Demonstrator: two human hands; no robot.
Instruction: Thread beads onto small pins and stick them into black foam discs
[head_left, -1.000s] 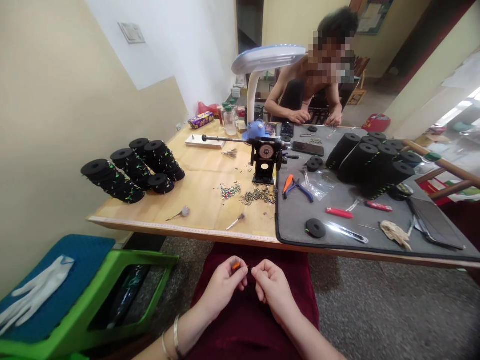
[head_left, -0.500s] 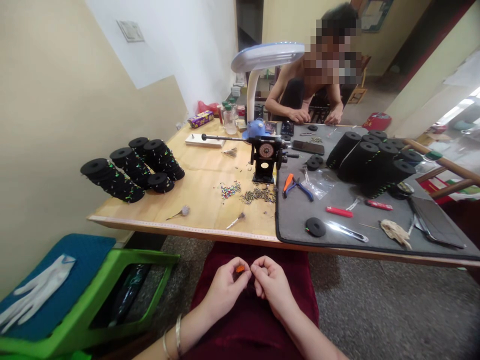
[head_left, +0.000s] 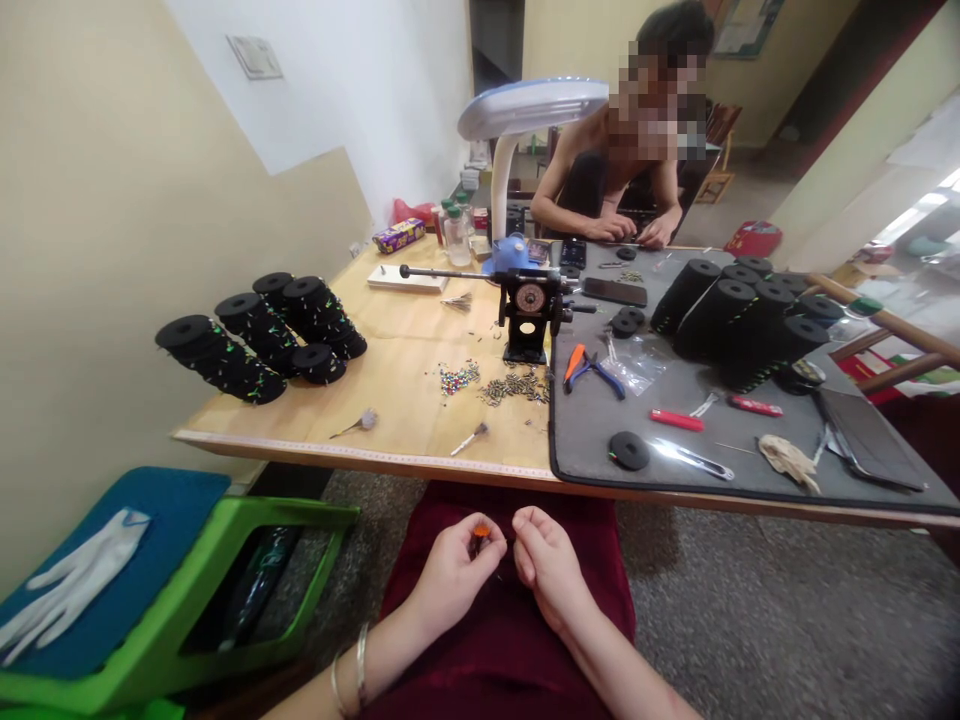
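Over my dark red lap (head_left: 495,660), both hands are held close together in front of the table edge. My left hand (head_left: 459,565) is closed around a small orange item (head_left: 481,531), mostly hidden by the fingers, so its kind is unclear. Just to its right, my right hand (head_left: 546,560) has thumb and forefinger pinched together; whatever is between them is too small to make out. A narrow gap separates the two hands. On the table ahead lie a pile of small metal pieces (head_left: 516,387) and a pile of coloured beads (head_left: 459,378).
Black foam spools (head_left: 217,355) stand at left, more spools (head_left: 731,310) at right. A black winding device (head_left: 527,315) and lamp (head_left: 502,185) stand mid-table. Pliers (head_left: 592,372) lie on the grey mat (head_left: 585,450). A green stool (head_left: 225,600) is at left; a co-worker (head_left: 607,190) sits opposite.
My right hand has drawn slightly away from my left, widening the gap. The orange item has turned a little in my left fingers. The co-worker's hands have come closer together.
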